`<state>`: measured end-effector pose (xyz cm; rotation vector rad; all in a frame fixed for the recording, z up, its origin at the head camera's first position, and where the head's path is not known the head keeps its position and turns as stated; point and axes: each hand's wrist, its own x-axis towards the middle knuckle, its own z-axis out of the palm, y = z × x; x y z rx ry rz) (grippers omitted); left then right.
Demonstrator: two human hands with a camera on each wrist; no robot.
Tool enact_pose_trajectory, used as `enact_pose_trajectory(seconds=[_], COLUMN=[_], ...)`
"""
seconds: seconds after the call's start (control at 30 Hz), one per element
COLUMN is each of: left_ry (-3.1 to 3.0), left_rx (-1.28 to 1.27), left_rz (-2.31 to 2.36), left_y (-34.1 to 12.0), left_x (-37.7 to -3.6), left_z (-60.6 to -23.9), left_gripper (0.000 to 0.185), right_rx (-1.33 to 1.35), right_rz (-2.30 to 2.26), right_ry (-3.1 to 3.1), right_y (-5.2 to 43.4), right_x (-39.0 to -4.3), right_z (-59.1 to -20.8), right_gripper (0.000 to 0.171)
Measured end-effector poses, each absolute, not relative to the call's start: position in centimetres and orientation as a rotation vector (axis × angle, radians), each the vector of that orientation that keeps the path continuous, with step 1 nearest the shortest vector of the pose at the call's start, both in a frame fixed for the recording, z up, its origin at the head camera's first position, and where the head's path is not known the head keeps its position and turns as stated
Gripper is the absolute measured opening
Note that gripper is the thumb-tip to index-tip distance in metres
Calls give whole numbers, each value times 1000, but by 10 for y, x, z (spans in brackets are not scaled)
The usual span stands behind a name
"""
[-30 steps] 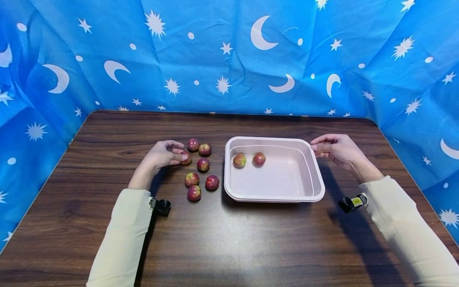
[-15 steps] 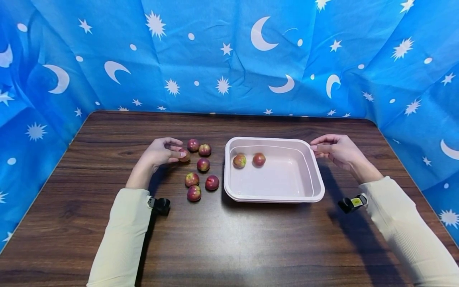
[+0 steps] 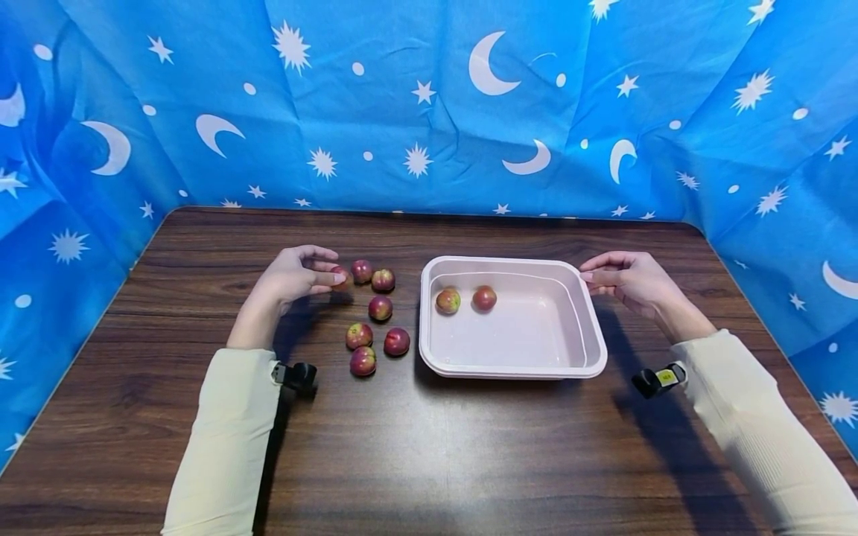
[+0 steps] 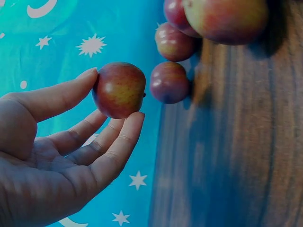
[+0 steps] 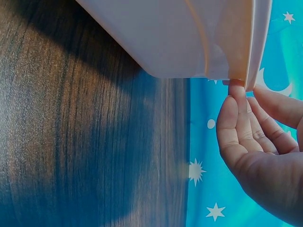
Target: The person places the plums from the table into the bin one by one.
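Note:
My left hand (image 3: 291,277) pinches a red and yellow plum (image 4: 119,91) between thumb and fingertips; a shadow shows on the table below it. Just right of that hand lie several more plums (image 3: 380,307), loosely grouped on the table. At the far right corner of a white plastic tub (image 3: 512,370), my right hand (image 3: 630,279) holds the rim between thumb and fingers, as the right wrist view also shows. Two plums (image 3: 484,298) sit inside the tub, toward its left and back.
The dark wood-grain table (image 3: 429,461) reaches back to a blue cloth (image 3: 429,112) with white moons and stars, which also hangs at both sides. A small black camera (image 3: 296,377) sits on the left wrist, another (image 3: 657,380) on the right.
My left hand, pinching the plum, has moved slightly back and to the left, and the plum has come up off the table. The right hand and the tub stay as they were.

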<state>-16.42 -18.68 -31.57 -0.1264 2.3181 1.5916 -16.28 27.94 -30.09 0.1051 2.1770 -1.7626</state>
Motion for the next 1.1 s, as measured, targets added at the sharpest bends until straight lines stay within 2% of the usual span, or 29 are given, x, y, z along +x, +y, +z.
enact_pose_trajectory(seconds=[0.57, 1.1], left_ry=[2357, 2379], left_rx=[-97, -88], left_rz=[1618, 1660], left_y=[-183, -175], left_x=[-161, -159], left_z=[-295, -281], left_gripper=[51, 43], right_rx=[125, 114], right_rz=[-1745, -1817], right_ry=[2188, 2150], right_y=[280, 279], right_x=[-162, -163], right_z=[-301, -303], right_gripper=[21, 11])
